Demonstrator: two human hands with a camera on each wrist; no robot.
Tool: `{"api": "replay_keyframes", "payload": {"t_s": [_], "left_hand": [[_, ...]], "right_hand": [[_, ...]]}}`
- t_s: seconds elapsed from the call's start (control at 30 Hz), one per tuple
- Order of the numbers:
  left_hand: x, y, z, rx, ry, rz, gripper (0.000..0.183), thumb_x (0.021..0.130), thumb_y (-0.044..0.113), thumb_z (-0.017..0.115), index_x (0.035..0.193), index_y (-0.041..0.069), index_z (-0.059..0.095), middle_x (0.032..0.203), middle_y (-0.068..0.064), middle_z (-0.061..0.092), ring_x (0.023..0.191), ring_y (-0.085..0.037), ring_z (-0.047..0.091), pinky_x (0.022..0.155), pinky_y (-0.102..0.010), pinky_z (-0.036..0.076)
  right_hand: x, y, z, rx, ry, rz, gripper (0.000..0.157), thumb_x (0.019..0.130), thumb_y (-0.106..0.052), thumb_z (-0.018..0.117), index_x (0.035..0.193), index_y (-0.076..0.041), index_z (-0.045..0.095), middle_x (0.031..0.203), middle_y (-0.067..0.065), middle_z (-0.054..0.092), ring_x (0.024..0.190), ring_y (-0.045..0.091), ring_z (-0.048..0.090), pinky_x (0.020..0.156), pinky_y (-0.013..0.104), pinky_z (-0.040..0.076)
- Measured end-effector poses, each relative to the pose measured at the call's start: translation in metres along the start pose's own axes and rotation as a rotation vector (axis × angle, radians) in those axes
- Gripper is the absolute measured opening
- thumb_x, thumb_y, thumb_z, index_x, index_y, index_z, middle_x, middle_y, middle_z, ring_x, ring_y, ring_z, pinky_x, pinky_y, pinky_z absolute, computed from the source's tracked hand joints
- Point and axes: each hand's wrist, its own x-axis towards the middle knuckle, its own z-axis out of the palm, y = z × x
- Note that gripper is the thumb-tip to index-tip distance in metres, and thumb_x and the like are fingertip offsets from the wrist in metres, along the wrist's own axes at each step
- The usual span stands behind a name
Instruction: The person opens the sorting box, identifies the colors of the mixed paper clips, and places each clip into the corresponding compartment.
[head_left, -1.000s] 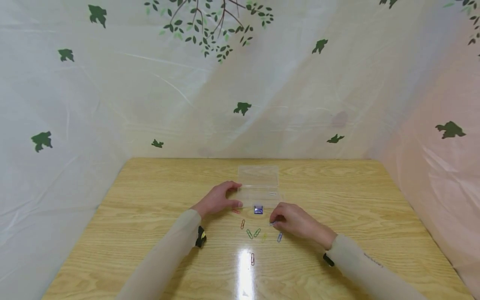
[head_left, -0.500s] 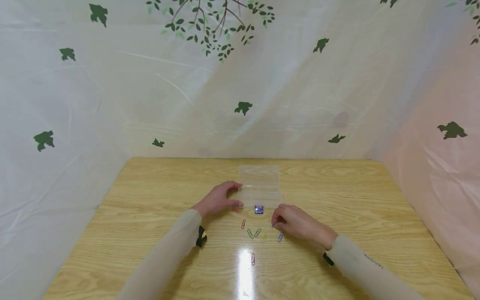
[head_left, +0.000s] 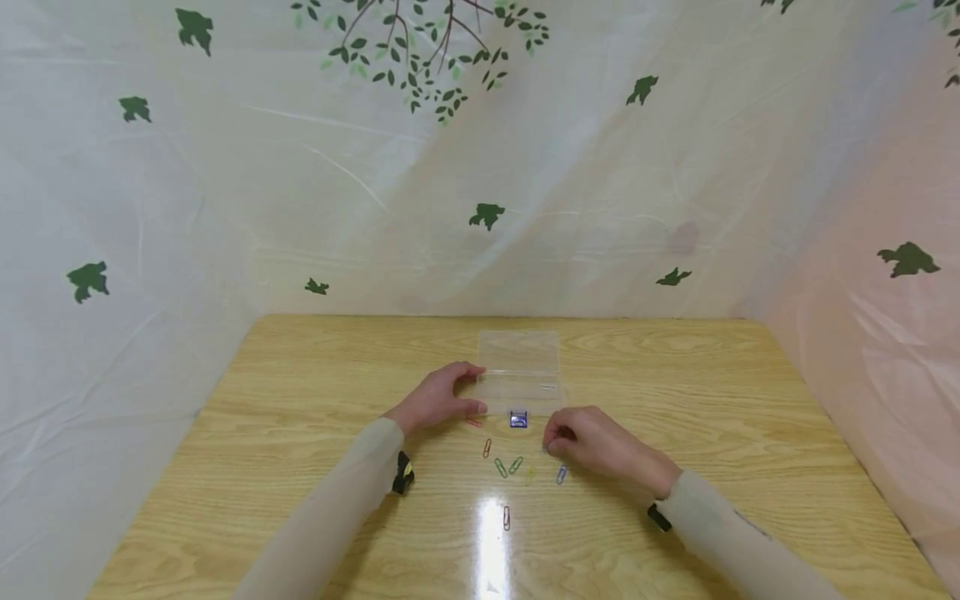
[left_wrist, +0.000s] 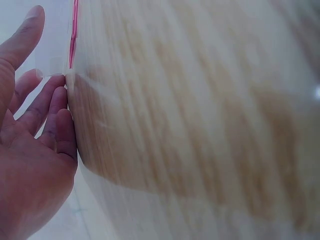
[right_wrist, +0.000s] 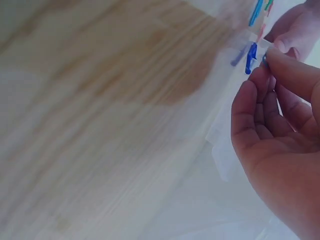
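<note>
A clear plastic box (head_left: 510,390) lies on the table, its lid (head_left: 517,350) folded back. My left hand (head_left: 441,395) holds the box's left end, thumb at the front corner and fingers at the back; in the left wrist view the fingertips touch its edge. My right hand (head_left: 592,437), in front of the box's right corner, pinches a small blue paper clip (right_wrist: 265,59) between thumb and forefinger, mostly hidden. A blue clasp (head_left: 518,419) sits at the box's front. A pink paper clip (head_left: 473,422) lies below my left thumb.
Before the box lie a red paper clip (head_left: 487,448), two green paper clips (head_left: 501,467), a pale yellow paper clip (head_left: 528,476) and a violet-blue paper clip (head_left: 562,475). Another red paper clip (head_left: 506,518) lies nearer me. White sheeting (head_left: 375,192) hangs around the wooden table (head_left: 315,358).
My right hand has shifted very slightly, and the paper clip in it shows less than a second ago. The left hand and the box stay where they were.
</note>
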Motion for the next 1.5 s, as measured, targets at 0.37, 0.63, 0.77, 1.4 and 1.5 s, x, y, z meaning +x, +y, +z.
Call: {"api": "replay_keyframes", "payload": {"t_s": [0.37,0.63,0.77,1.4,1.5], "left_hand": [[0.000,0.000,0.000,-0.006,0.010,-0.005,0.064,0.091,0.028,0.082,0.147,0.012,0.056,0.147,-0.006,0.058,0.141,-0.027,0.048,0.121,-0.044,0.032],[0.000,0.002,0.001,-0.003,0.008,-0.010,0.063,0.092,0.027,0.082,0.147,0.012,0.056,0.146,-0.006,0.058,0.140,-0.026,0.048,0.121,-0.043,0.033],[-0.001,0.002,0.001,-0.009,0.010,-0.013,0.063,0.091,0.027,0.082,0.147,0.012,0.057,0.146,-0.006,0.059,0.140,-0.026,0.048,0.121,-0.044,0.033],[-0.001,0.001,0.002,0.001,0.016,-0.014,0.063,0.092,0.027,0.082,0.147,0.013,0.056,0.147,-0.005,0.058,0.141,-0.026,0.048,0.121,-0.043,0.033],[0.000,0.001,0.002,0.007,0.017,-0.011,0.063,0.092,0.028,0.081,0.148,0.013,0.056,0.146,-0.005,0.058,0.141,-0.026,0.048,0.120,-0.043,0.034]], "right_hand": [[0.000,-0.001,-0.007,0.024,0.130,-0.026,0.008,0.097,-0.005,0.072,0.098,-0.013,0.074,0.091,-0.008,0.068,0.080,0.006,0.060,0.070,0.024,0.055],[0.000,-0.001,-0.011,0.063,0.214,-0.015,0.010,0.096,-0.004,0.072,0.098,-0.014,0.074,0.094,-0.007,0.069,0.084,0.008,0.062,0.072,0.025,0.056],[0.000,-0.001,-0.014,0.077,0.242,-0.015,0.010,0.096,-0.004,0.073,0.099,-0.014,0.075,0.094,-0.005,0.070,0.084,0.008,0.063,0.072,0.025,0.056],[0.016,-0.003,-0.026,0.081,0.323,-0.036,0.011,0.097,-0.003,0.071,0.104,-0.010,0.075,0.101,0.000,0.074,0.088,0.012,0.067,0.076,0.027,0.059],[0.020,-0.002,-0.026,0.076,0.318,-0.034,0.010,0.097,-0.004,0.071,0.104,-0.010,0.076,0.101,0.000,0.074,0.088,0.012,0.066,0.077,0.028,0.059]]}}
